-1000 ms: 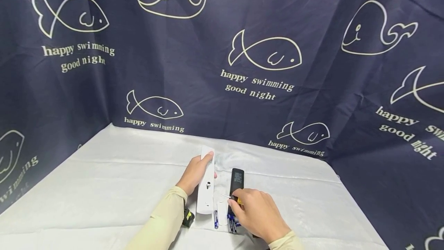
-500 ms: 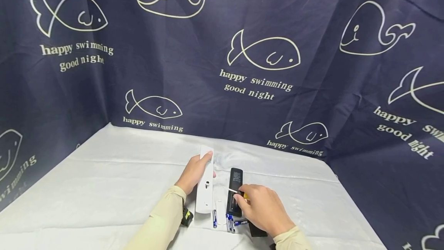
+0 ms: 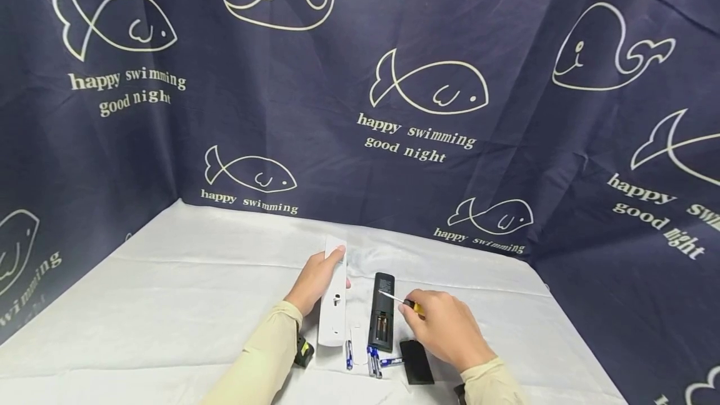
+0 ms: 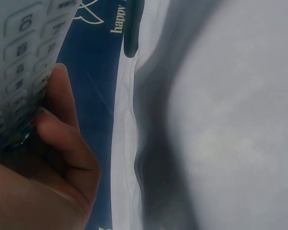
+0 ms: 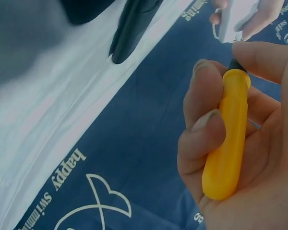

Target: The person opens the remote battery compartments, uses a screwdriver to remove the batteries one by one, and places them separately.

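Note:
In the head view my left hand [image 3: 311,283] holds a white remote control [image 3: 332,320] upright, its back towards me with a small dark opening. Its rows of buttons [image 4: 19,62] show in the left wrist view. My right hand [image 3: 450,329] grips a screwdriver [image 5: 229,139] by its yellow handle, the thin shaft pointing left. Behind the shaft's tip, in the head view, lies a black remote control [image 3: 385,300], face down, its battery compartment uncovered. Whether the tip touches it I cannot tell.
Several blue batteries [image 3: 374,362] lie at the black remote's near end. A black flat cover [image 3: 417,362] is right of them, and a slim white cover [image 3: 358,345] lies left of the black remote. Dark printed curtains [image 3: 326,111] stand behind the white-covered table [image 3: 169,305].
My right hand has moved right with the screwdriver, uncovering the black remote's battery compartment and the black cover. My left hand and the white remote have hardly moved.

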{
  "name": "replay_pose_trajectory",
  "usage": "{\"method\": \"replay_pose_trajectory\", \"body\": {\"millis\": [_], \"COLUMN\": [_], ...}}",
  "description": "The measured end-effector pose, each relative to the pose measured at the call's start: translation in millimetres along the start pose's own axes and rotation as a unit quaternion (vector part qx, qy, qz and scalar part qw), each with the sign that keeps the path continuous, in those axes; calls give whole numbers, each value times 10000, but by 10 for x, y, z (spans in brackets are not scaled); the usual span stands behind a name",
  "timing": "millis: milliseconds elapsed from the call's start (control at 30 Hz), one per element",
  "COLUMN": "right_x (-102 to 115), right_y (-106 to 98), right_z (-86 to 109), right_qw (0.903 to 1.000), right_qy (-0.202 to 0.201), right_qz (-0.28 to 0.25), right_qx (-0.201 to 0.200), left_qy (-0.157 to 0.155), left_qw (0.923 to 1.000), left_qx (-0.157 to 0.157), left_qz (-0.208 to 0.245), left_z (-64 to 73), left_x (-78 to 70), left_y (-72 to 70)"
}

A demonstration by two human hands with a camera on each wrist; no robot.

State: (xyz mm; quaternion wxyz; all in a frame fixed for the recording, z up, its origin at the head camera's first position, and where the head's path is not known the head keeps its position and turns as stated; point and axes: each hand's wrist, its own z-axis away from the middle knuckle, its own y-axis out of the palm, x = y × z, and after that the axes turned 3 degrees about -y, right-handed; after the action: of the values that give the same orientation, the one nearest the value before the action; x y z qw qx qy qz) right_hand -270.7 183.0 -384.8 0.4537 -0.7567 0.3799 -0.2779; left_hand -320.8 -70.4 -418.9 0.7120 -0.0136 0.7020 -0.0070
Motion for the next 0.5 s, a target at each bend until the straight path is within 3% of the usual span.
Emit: {"method": "replay_pose_trajectory", "body": {"millis": [500], "right_x": [-312], "right_y": [116], "right_z": [16], "right_qw": [9980], "right_qy": [518], "right_qz": [160], "right_qx": [314], "left_qy": [2], "left_qw": [10000], "left_qx": [71], "left_qz": [16], "left_z": [-3], "left_x": [-1], "left_y": [-20]}}
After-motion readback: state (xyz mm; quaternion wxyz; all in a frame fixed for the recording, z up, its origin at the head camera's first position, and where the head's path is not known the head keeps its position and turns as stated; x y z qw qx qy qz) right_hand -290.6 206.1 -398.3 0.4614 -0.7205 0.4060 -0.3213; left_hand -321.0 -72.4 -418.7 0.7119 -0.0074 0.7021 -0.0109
